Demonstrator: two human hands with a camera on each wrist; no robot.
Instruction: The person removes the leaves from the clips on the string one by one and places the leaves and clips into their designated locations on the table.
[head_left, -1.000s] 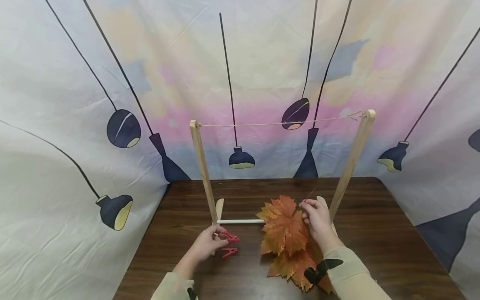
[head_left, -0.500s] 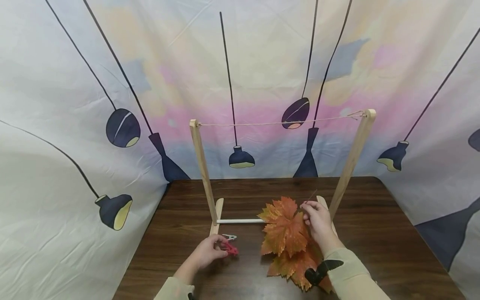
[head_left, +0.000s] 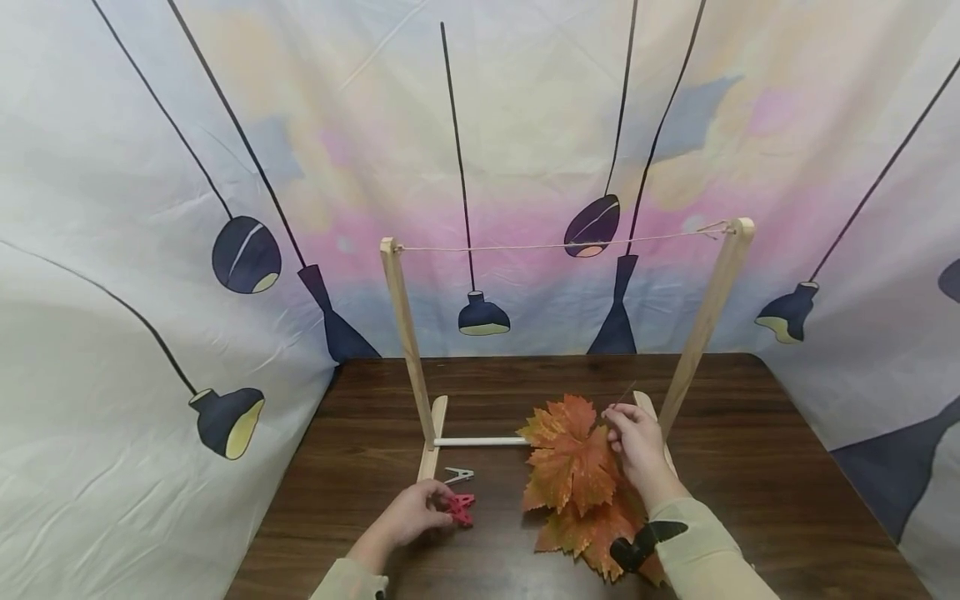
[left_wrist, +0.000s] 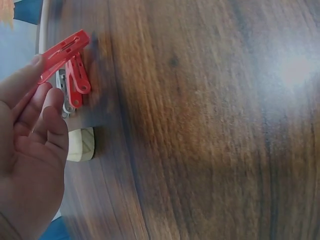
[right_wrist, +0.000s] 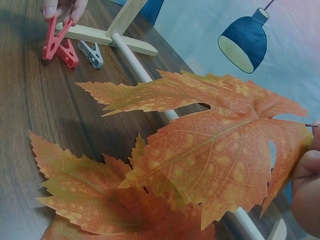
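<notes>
My left hand (head_left: 408, 517) pinches a red clothespin (left_wrist: 69, 49) between thumb and fingertips, close over the table. A second red clothespin (left_wrist: 75, 87) lies just beneath it, and the two overlap in the head view. Beyond them rests a grey clothespin (head_left: 460, 476). My right hand (head_left: 636, 442) pinches the thin stem of an orange maple leaf (head_left: 572, 467), which is raised and tilted. Under this leaf, another orange leaf (right_wrist: 95, 187) lies on the table, partly covered by the first leaf and my right forearm.
A wooden frame stands on the dark wooden table (head_left: 495, 392). String (head_left: 517, 247) spans the tops of its left post (head_left: 405, 333) and right post (head_left: 705, 325). Low between the posts runs a white rod (head_left: 480, 442), partly behind the held leaf. A lamp-patterned cloth (head_left: 525, 125) hangs behind.
My left hand has moved toward me with the red clothespin, down over the other red one, and the grey clothespin has come into view. My right hand and the leaf have barely moved.
</notes>
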